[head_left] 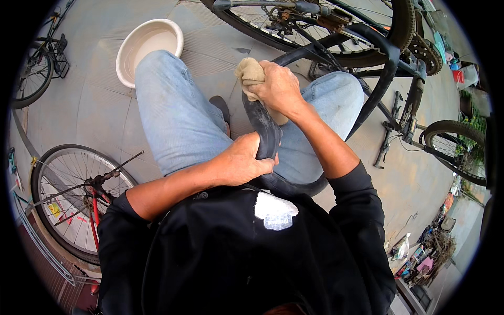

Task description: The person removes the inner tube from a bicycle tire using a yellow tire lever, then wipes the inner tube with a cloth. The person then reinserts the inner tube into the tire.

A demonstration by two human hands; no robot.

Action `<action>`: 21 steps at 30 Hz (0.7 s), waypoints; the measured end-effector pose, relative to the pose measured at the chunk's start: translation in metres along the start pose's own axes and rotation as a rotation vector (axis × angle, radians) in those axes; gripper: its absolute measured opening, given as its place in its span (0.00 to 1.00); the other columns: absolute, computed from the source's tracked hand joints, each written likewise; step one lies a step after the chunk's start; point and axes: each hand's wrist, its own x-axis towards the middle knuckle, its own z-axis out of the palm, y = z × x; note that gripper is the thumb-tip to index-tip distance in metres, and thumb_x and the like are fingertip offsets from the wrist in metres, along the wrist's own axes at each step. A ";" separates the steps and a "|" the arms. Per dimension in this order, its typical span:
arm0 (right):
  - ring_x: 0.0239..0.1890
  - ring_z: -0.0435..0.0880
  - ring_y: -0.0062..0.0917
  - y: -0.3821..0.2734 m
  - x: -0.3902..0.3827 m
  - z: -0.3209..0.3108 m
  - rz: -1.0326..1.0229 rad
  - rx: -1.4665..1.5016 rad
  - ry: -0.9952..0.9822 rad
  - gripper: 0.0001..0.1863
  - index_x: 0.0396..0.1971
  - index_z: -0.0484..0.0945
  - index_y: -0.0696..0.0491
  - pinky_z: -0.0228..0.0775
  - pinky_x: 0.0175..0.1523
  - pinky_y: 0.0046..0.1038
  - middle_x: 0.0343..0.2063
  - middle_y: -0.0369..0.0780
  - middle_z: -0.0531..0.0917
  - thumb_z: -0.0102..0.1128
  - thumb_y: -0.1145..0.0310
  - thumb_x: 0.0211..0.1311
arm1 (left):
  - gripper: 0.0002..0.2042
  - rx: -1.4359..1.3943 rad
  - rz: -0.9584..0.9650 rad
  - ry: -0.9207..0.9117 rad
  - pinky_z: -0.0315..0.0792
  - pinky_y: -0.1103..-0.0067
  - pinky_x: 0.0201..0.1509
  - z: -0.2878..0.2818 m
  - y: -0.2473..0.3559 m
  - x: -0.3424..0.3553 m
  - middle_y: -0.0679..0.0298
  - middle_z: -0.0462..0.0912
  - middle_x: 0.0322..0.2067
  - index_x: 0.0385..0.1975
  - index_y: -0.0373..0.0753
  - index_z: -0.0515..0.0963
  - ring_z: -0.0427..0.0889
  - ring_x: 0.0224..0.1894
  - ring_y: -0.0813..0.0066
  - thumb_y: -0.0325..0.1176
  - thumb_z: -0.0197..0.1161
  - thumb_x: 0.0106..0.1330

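Observation:
A black bicycle inner tube [261,123] loops across my lap, partly inflated, with a pale scuffed patch along its upper stretch. My left hand [242,160] is wrapped round the tube near my waist. Higher up, my right hand [278,86] grips a beige cloth [249,75] bunched against the tube between my knees. Part of the cloth hangs below the right hand, behind the tube. The tube's lower curve passes in front of my black top, and its far part runs up toward the bicycle, partly hidden by my right knee.
A white basin [126,59] stands beyond my left knee. Ahead and to the right lies a bicycle with a black frame [391,63]. Another bicycle's wheel [39,194] is close on my left, and one more bicycle [44,63] stands farther left. Clutter [428,254] lies at the right.

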 end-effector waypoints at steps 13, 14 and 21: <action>0.51 0.83 0.40 -0.007 -0.070 -0.043 -0.022 0.648 -0.282 0.31 0.53 0.79 0.56 0.73 0.58 0.35 0.47 0.44 0.84 0.73 0.55 0.50 | 0.12 0.061 0.046 0.090 0.76 0.77 0.46 -0.011 -0.011 0.007 0.63 0.81 0.38 0.44 0.32 0.76 0.81 0.38 0.76 0.23 0.60 0.61; 0.51 0.82 0.42 -0.009 -0.068 -0.042 0.003 0.659 -0.282 0.31 0.53 0.79 0.55 0.72 0.58 0.36 0.48 0.44 0.84 0.73 0.58 0.48 | 0.12 0.123 0.089 0.114 0.76 0.77 0.45 -0.009 -0.010 0.006 0.63 0.81 0.37 0.43 0.32 0.76 0.81 0.37 0.76 0.23 0.60 0.60; 0.32 0.87 0.33 0.044 -0.017 -0.030 0.366 0.811 -0.106 0.18 0.41 0.83 0.59 0.78 0.42 0.29 0.33 0.43 0.87 0.69 0.63 0.55 | 0.19 0.149 0.006 0.048 0.75 0.75 0.53 -0.007 0.011 0.001 0.61 0.81 0.42 0.51 0.30 0.73 0.80 0.46 0.75 0.21 0.59 0.58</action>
